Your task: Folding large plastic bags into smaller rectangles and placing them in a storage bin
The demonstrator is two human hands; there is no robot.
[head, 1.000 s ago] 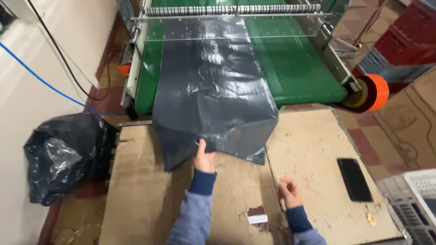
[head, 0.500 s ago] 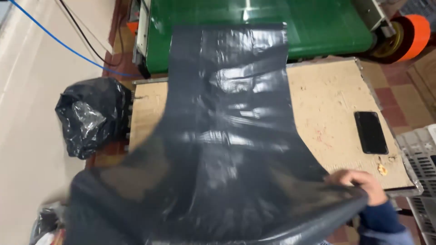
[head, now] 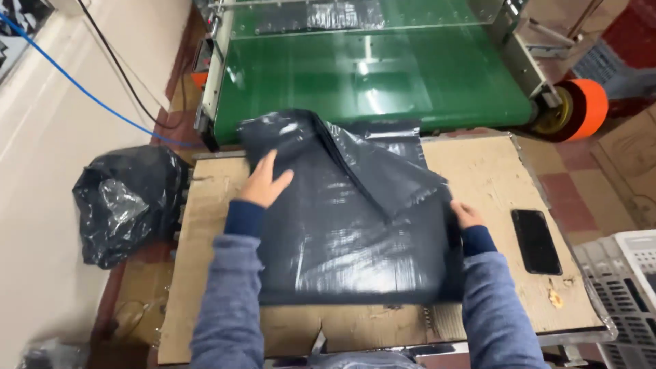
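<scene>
Cardboard-topped table (head: 492, 171), green conveyor (head: 376, 82) behind: dark plastic bag (head: 348, 225), airborne earlier, now lying folded; left hand (head: 265, 181) pressing flat, fingers spread; right hand (head: 465, 215) pinching its edge.

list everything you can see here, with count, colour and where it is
plastic bag sheet: 1, dark grey, folded on the cardboard top
cardboard top: 1, tan, over the table
conveyor belt: 1, green, behind the table
roller: 1, orange, right of belt
phone: 1, black, table right
stuffed bag: 1, black, floor left
cable: 1, blue, left wall
crate: 1, white, lower right
left hand: flat on sheet
right hand: at sheet's right edge
</scene>
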